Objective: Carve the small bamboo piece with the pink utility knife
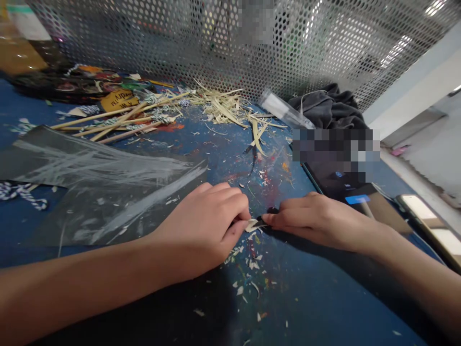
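Observation:
Near the middle of the blue table (324,293), my left hand (216,221) is closed round a small pale piece (251,225) whose end shows at the fingertips. My right hand (317,218) grips a small black tool (272,211), most of it hidden by the fingers. The tool's dark tip touches or nearly touches the pale piece. Small pale shavings (254,264) are scattered under and in front of both hands. Left of my left hand lies a dark grey scuffed sheet (104,192).
Thin sticks (122,117) with string lie at the back left, beside a heap of pale strips (223,108). A perforated metal screen (162,43) stands behind. At right are a dark cloth (331,108), a tablet (324,163) and a phone (428,226).

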Motion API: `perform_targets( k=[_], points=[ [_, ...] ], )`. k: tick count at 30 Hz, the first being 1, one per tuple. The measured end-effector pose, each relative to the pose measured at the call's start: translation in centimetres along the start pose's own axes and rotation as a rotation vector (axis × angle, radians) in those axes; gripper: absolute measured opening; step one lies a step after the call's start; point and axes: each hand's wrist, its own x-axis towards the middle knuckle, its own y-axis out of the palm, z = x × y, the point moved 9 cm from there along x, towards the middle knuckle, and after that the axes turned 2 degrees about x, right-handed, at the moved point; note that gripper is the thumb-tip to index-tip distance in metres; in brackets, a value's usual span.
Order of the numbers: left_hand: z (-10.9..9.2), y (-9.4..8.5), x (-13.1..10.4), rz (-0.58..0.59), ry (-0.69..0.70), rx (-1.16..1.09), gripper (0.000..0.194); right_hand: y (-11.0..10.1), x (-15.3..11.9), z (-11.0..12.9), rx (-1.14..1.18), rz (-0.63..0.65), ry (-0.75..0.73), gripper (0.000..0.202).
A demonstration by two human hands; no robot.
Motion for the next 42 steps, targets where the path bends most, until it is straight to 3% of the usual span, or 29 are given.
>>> perform_targets(
  k=[3, 6, 11, 17, 21, 27, 35, 42],
  points=[
    [0.0, 0.0, -0.1, 0.004, 0.002, 0.009, 0.011, -0.3, -1.1, 0.1, -0.154, -0.175, -0.027, 0.029],
    [0.1, 0.1, -0.2, -0.003, -0.003, -0.007, 0.01, 0.1, -1.9, 0.5, -0.33, -0.248, -0.034, 0.023],
    [0.5, 0.0, -0.5, -0.013, -0.052, 0.01, 0.008, 0.8, -1.7, 1.7, -0.49, -0.182, -0.09, 0.027],
    [-0.9, 0.4, -0.6, 0.029, 0.103, 0.281, 0.017, 0.5, -1.3, 2.5, -0.513, -0.184, -0.129, 0.028],
    [-0.9, 0.4, -0.6, 0.045, 0.141, 0.265, 0.018, 0.4, -1.4, 2.6, -0.533, -0.214, -0.129, 0.028],
    [-0.6, 0.6, -0.1, 0.113, 0.103, 0.194, 0.021, 0.7, -1.5, 2.2, -0.519, -0.24, -0.08, 0.03],
    [-0.2, 0.6, -0.1, 0.112, 0.033, 0.211, 0.022, 0.7, -0.6, 1.9, -0.432, -0.165, -0.012, 0.027],
    [-0.1, 0.9, -0.2, 0.116, 0.037, 0.192, 0.022, -0.3, -0.1, 1.0, -0.118, -0.168, 0.028, 0.029]
  ],
)
